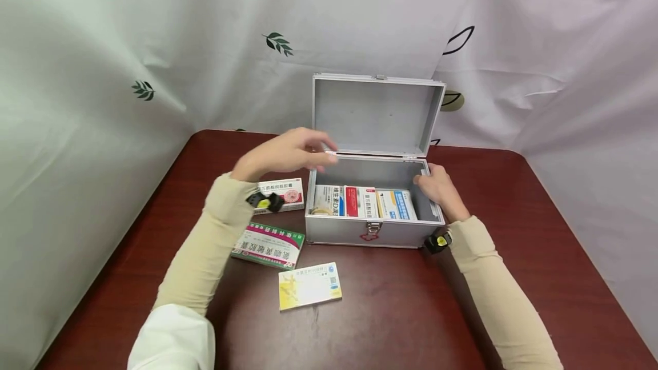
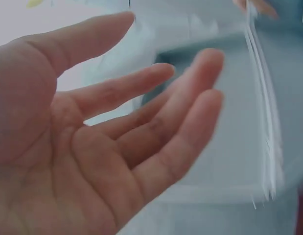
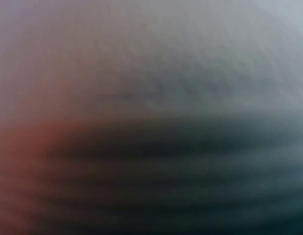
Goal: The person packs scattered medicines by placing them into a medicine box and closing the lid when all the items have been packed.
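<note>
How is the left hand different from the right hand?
The left hand holds nothing, while the right hand grips the right side of the silver case. The left hand is by the case's left side, fingers apart; the right hand has its thumb over the inside of the wall. Both hands are bare, and each arm wears a black-and-yellow wrist device.

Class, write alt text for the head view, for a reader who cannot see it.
A person's right hand grips the right side of an open silver case holding printed boxes, while their empty left hand hovers near its left side. Three more boxes lie outside it on the reddish table.
</note>
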`<act>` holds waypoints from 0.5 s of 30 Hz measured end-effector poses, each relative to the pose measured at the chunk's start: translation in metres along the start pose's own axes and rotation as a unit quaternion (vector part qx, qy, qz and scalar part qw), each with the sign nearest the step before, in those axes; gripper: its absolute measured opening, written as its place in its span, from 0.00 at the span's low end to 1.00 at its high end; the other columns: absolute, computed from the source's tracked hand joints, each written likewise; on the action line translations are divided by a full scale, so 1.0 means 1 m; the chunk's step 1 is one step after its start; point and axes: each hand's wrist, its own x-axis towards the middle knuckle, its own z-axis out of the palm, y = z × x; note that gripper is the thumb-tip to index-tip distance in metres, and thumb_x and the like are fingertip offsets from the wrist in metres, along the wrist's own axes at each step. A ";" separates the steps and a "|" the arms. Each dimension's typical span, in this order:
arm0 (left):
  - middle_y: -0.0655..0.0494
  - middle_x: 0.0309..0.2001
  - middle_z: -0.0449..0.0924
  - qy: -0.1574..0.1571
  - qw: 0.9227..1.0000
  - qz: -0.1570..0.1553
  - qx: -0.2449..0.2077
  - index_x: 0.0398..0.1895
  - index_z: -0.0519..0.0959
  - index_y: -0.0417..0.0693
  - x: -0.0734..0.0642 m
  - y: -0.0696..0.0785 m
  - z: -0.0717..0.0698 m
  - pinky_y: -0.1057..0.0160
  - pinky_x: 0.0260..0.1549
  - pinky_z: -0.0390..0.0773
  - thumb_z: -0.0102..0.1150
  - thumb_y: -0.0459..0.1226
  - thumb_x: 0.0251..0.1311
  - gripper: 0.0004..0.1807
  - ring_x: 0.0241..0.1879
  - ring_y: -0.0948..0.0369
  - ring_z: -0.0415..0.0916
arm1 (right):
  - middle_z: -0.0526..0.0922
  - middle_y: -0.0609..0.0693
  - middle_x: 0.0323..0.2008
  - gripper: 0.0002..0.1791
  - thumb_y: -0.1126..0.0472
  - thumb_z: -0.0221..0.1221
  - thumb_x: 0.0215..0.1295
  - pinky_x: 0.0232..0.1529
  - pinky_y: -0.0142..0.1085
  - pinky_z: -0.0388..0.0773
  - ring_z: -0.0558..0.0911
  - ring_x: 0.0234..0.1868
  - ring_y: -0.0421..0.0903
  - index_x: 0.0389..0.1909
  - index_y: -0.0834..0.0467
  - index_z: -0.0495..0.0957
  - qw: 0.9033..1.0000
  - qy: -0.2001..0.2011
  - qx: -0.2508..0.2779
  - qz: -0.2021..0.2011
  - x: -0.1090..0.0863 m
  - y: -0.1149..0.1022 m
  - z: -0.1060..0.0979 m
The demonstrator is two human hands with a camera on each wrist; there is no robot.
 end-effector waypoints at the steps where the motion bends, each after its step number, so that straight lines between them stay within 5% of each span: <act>1: 0.53 0.39 0.80 0.019 1.000 -0.014 -0.002 0.52 0.74 0.47 -0.007 -0.012 -0.003 0.57 0.39 0.78 0.57 0.48 0.59 0.22 0.36 0.58 0.80 | 0.72 0.68 0.52 0.27 0.62 0.47 0.57 0.47 0.50 0.73 0.74 0.46 0.57 0.58 0.70 0.64 1.000 -0.001 0.001 0.000 0.000 0.000 0.000; 5: 0.46 0.47 0.77 0.054 0.994 -0.080 0.048 0.55 0.71 0.43 -0.025 -0.062 -0.009 0.53 0.46 0.74 0.60 0.47 0.56 0.27 0.45 0.52 0.75 | 0.73 0.68 0.51 0.26 0.62 0.47 0.58 0.46 0.49 0.73 0.74 0.45 0.57 0.57 0.70 0.65 1.000 0.002 -0.001 -0.007 0.000 0.000 0.000; 10: 0.38 0.62 0.61 0.009 0.977 -0.175 0.121 0.66 0.57 0.42 -0.034 -0.111 0.002 0.44 0.56 0.64 0.67 0.48 0.47 0.45 0.61 0.45 0.60 | 0.72 0.69 0.51 0.25 0.62 0.47 0.59 0.48 0.51 0.72 0.73 0.45 0.57 0.57 0.71 0.65 1.000 0.008 -0.006 -0.008 -0.002 0.000 -0.002; 15: 0.40 0.65 0.55 -0.021 0.960 -0.231 0.156 0.70 0.52 0.47 -0.035 -0.135 0.017 0.43 0.56 0.62 0.72 0.50 0.38 0.55 0.59 0.46 0.58 | 0.71 0.69 0.53 0.27 0.62 0.46 0.59 0.49 0.51 0.71 0.73 0.47 0.57 0.59 0.71 0.63 1.000 -0.007 -0.001 0.002 -0.002 -0.001 -0.002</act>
